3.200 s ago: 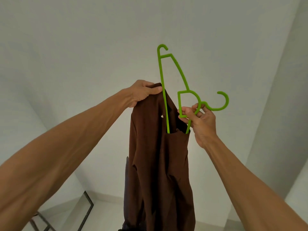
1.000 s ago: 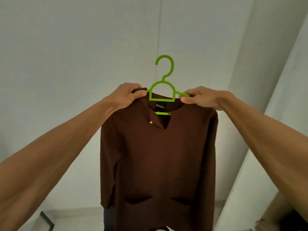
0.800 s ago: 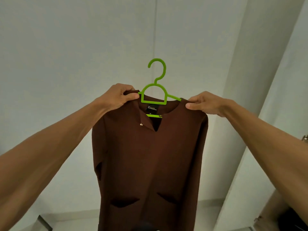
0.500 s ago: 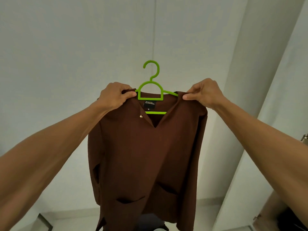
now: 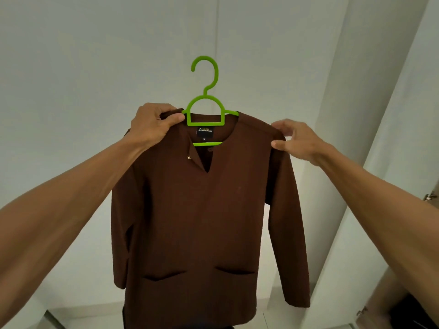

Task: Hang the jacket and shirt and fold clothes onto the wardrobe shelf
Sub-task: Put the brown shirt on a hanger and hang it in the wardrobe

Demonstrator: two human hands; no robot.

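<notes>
A dark brown long-sleeved shirt [image 5: 202,222] with a V-neck and two front pockets hangs flat on a bright green plastic hanger [image 5: 206,108], held up in front of me. The hanger's hook points up, free of any rail. My left hand [image 5: 152,125] grips the shirt's left shoulder together with the hanger arm beside the collar. My right hand [image 5: 297,141] pinches the far end of the shirt's right shoulder, thumb under and fingers on top.
White walls fill the background. A white wardrobe door [image 5: 370,210] stands at the right, with a hinge at its edge and a dark wooden interior [image 5: 399,307] showing at the lower right. A dark metal frame [image 5: 53,319] shows at the lower left.
The shirt went from bunched with the hanger sideways to hanging straight on it. In the last half second my right hand slid outward from the collar to the shoulder end.
</notes>
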